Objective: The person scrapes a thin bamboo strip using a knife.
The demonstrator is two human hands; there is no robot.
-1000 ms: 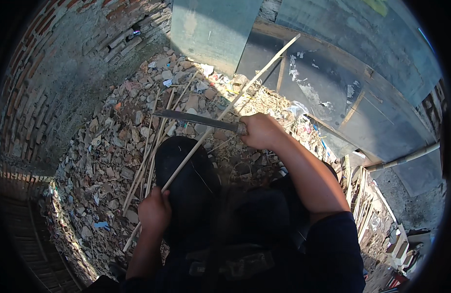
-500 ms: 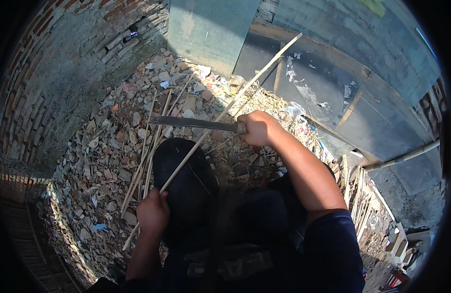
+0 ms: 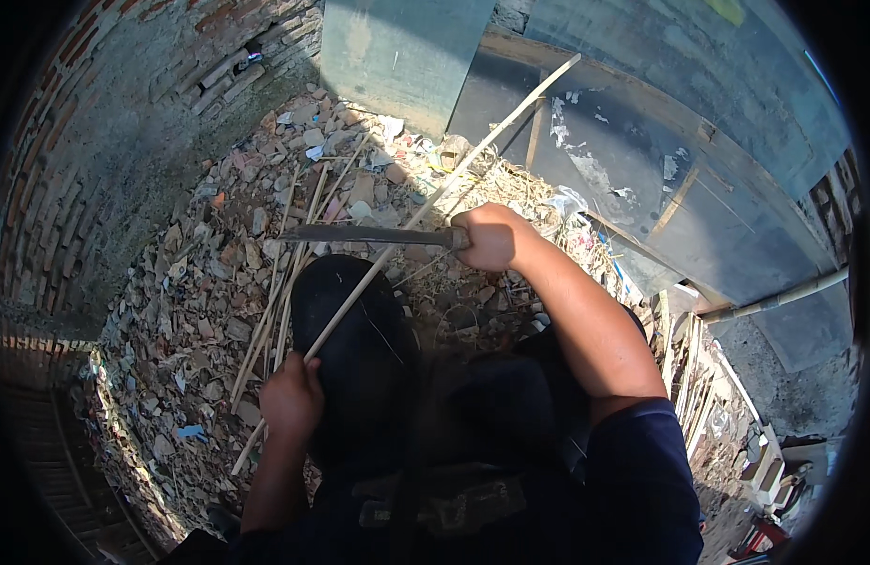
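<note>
My left hand (image 3: 292,394) is closed around the lower part of a long, pale stick (image 3: 440,193), which looks like split bamboo. The stick slants from below my left hand, across my dark-clad left knee (image 3: 346,301), up to the far right. My right hand (image 3: 491,237) grips the wooden handle of a machete (image 3: 369,234). Its dark blade points left and crosses the stick about midway along; whether its edge touches the stick I cannot tell.
Several similar pale sticks (image 3: 277,315) lie left of my knee on stony rubble (image 3: 209,282). More sticks (image 3: 694,377) lie at the right. A brick wall (image 3: 124,160) rises on the left. Grey-blue panels (image 3: 397,66) stand at the back, with a pole (image 3: 774,301) at right.
Both hands, the machete and the stick have shifted very slightly up and left in view. The grips stay the same, and the blade still crosses the stick.
</note>
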